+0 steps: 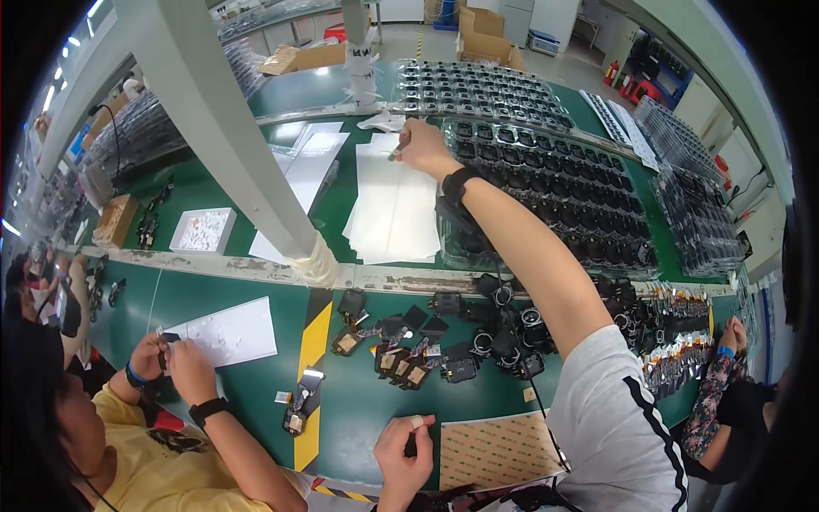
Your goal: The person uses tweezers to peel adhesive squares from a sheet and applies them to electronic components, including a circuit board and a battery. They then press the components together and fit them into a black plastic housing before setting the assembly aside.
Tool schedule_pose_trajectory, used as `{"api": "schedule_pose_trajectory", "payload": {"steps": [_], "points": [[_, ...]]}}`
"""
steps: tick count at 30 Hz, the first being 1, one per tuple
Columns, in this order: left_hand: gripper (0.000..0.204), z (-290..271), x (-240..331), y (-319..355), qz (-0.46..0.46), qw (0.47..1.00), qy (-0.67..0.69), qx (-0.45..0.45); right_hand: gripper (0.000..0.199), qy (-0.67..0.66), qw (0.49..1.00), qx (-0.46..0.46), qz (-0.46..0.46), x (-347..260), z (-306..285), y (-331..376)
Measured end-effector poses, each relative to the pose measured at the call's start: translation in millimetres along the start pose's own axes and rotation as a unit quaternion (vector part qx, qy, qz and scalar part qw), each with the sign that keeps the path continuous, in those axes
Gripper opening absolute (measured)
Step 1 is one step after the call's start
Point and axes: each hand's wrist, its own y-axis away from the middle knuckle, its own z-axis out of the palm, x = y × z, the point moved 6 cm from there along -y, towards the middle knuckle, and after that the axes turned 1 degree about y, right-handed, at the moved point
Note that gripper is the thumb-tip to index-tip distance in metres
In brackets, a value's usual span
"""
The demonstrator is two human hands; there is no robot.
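Note:
My right arm stretches far forward, and my right hand [420, 147] is over the top of a stack of white sheets [394, 205]. Its fingers are pinched together around something small and pale that I cannot make out. Low in the middle, my left hand [404, 450] is curled, with a small beige patch [416, 421] at its fingertips; whether it is gripped or stuck on is unclear. Right beside that hand lies a brown adhesive sheet [490, 452] with a red printed pattern. Beyond it are several black device parts [401, 363] with wires.
Clear trays of black housings [546, 188] fill the far right. Silver-and-orange parts [682, 341] lie in rows at right. A grey post [230, 119] rises on the left. A co-worker in yellow [171, 461] handles a small dark part; another person's patterned sleeve [712, 401] is at right.

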Motion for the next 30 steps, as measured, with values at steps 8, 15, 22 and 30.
{"api": "schedule_pose_trajectory", "payload": {"steps": [8,15,22,30], "points": [[0.009,-1,0,0,-0.001,1.0,-0.006,-0.003,0.032,0.02,0.997,-0.063,-0.037,-15,4,8],[0.008,0,3,-2,-0.005,1.0,-0.012,-0.007,0.027,0.089,0.969,-0.23,-0.028,-31,15,15],[0.008,0,5,-2,-0.002,1.0,-0.012,-0.007,0.022,0.132,0.975,-0.152,-0.09,-46,8,22],[0.009,0,4,0,0.004,1.0,-0.021,-0.006,0.022,0.131,0.97,-0.143,-0.146,-67,-6,33]]}}
